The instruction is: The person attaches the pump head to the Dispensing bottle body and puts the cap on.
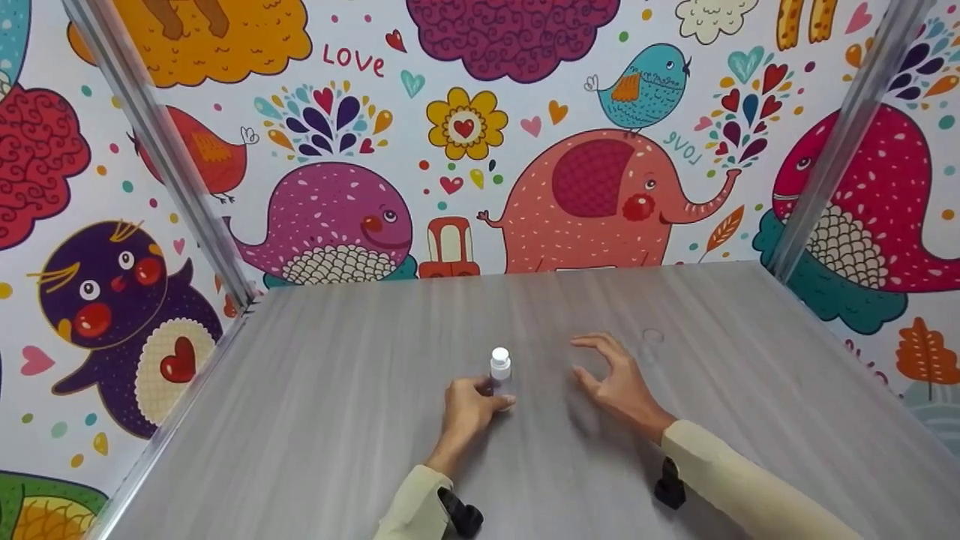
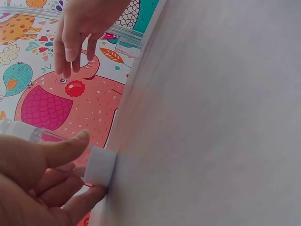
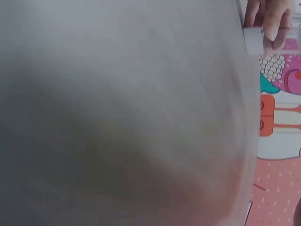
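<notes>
A small bottle [image 1: 500, 367] with a clear body, a white top and a white base stands upright on the table. My left hand [image 1: 468, 409] holds it low down, thumb on one side and fingers on the other. In the left wrist view the white base [image 2: 100, 166] meets the tabletop beneath my fingers. To the right, my right hand [image 1: 616, 382] hovers above the table, thumb and index finger apart, holding nothing that I can make out. Just beyond it stands a clear, cup-like piece [image 1: 652, 343], faint against the surface.
The grey wood-grain table [image 1: 345, 420] reaches back to a wall [image 1: 457, 45] printed with cartoon animals. Metal posts [image 1: 172, 150] rise at the back left and back right corners. Each forearm carries a black strap mount [image 1: 670, 486].
</notes>
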### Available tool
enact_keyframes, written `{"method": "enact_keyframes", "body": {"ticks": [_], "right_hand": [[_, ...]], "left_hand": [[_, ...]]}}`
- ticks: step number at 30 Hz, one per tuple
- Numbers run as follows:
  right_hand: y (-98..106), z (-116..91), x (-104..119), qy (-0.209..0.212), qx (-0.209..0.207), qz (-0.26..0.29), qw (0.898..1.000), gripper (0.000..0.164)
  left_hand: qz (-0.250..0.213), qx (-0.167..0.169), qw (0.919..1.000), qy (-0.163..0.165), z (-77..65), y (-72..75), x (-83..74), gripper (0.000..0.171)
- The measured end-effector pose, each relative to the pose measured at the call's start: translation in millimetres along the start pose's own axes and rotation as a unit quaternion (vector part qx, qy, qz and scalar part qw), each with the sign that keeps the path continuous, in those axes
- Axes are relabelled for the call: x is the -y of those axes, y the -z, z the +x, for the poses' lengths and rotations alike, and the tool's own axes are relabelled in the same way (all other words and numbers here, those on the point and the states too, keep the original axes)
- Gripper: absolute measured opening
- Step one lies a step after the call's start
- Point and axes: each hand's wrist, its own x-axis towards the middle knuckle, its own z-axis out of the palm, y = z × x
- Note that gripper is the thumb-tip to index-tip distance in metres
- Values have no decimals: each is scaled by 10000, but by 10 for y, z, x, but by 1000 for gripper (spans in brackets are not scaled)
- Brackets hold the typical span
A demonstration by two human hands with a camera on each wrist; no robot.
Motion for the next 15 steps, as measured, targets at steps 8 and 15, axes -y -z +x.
{"method": "enact_keyframes", "body": {"ticks": [8, 15], "right_hand": [[98, 17, -79, -9, -85, -181, 9998, 43], [173, 15, -160, -177, -91, -499, 9986, 42]], "left_hand": [[1, -33, 10000, 51, 3, -1, -15, 33], [5, -49, 9999, 91, -14, -10, -14, 32]]}}
